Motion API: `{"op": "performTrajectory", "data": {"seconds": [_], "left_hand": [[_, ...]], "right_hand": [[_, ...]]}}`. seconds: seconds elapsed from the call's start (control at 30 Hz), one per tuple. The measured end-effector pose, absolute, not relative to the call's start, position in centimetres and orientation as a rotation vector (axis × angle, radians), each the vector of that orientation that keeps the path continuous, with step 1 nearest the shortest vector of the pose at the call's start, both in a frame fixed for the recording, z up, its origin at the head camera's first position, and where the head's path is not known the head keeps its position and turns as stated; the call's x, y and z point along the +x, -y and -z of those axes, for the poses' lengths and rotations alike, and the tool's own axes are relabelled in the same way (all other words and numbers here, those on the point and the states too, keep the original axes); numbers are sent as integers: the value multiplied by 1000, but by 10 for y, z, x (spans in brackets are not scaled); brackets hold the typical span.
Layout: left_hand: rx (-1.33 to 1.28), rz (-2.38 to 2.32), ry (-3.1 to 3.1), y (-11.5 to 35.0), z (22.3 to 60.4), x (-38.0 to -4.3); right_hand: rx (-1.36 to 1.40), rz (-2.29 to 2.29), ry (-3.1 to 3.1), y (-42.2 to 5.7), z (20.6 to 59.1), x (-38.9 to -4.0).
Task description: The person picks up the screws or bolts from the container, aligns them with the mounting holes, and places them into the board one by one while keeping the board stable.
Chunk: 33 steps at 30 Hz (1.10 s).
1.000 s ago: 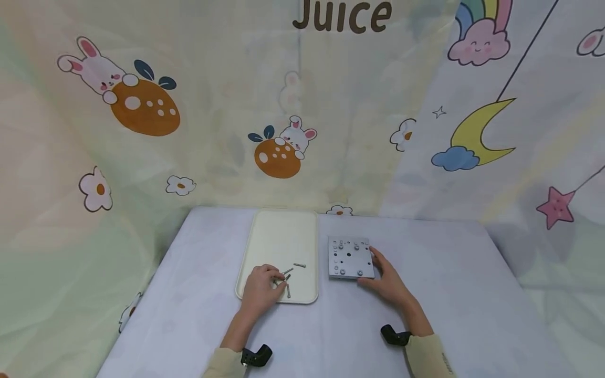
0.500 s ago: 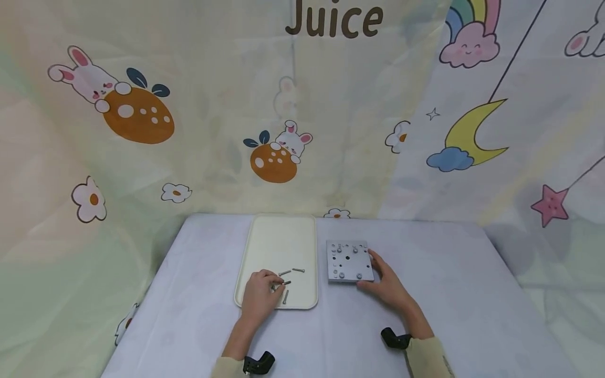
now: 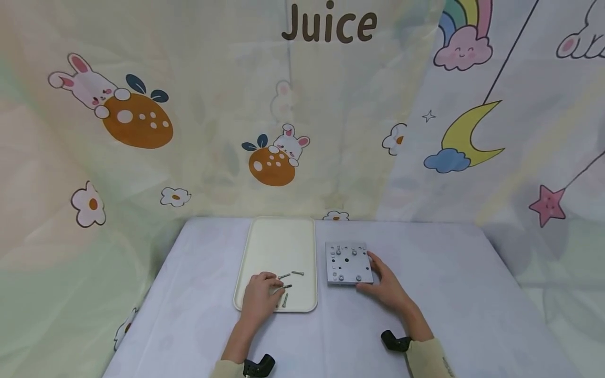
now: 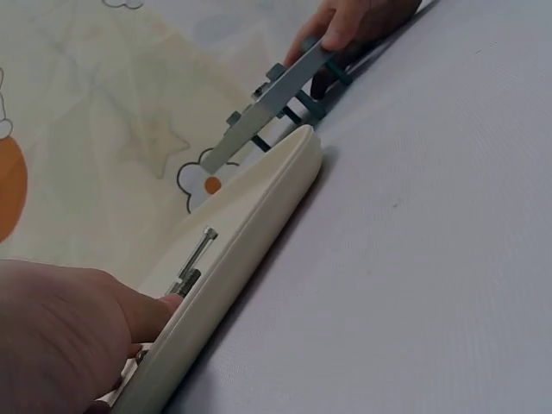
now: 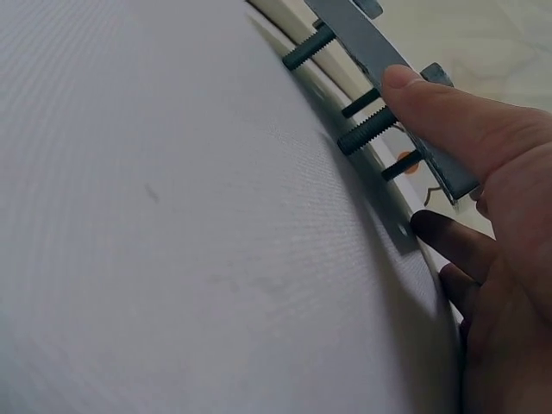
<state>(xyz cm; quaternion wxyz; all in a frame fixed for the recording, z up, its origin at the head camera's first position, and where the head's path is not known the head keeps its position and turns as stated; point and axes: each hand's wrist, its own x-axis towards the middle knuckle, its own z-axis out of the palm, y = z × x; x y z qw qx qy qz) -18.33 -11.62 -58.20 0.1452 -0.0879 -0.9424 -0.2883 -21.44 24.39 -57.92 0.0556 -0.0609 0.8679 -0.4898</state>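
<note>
Over the lower part of a cream tray (image 3: pixel 279 236), my left hand (image 3: pixel 259 296) pinches a small metal screw (image 3: pixel 287 286) between thumb and fingers. Its threaded end sticks out to the right; the rest is hidden by the fingers. Several loose screws lie around it, one screw (image 3: pixel 298 273) farther back and another screw (image 3: pixel 285 300) nearer the front. My right hand (image 3: pixel 389 289) grips the right side of a grey metal plate (image 3: pixel 347 268), thumb at the front edge. Bolts stand in the plate, and their threaded ends (image 5: pixel 366 131) project below it in the right wrist view.
A white cloth covers the table (image 3: pixel 326 341). The plate stands just right of the tray, a narrow gap between them. The tray has a raised rim (image 4: pixel 259 250). Behind the table hangs a printed curtain (image 3: pixel 212 105).
The screw in my left fingers has turned from slanting upward to lying nearly level, pointing right. My right hand keeps its grip on the plate. The head view has tilted up slightly.
</note>
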Motion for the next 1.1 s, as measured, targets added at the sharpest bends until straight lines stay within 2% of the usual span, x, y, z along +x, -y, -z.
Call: {"op": "performTrajectory", "data": {"seconds": [0.6,1.1], "left_hand": [[-243,831,2722,110,585,-186],[-478,1134,2654,116,578,-195]], "right_hand": [[-190,1508,-2655,-245,581,-213],[-183,1502,-2655,-245,585,-214]]}}
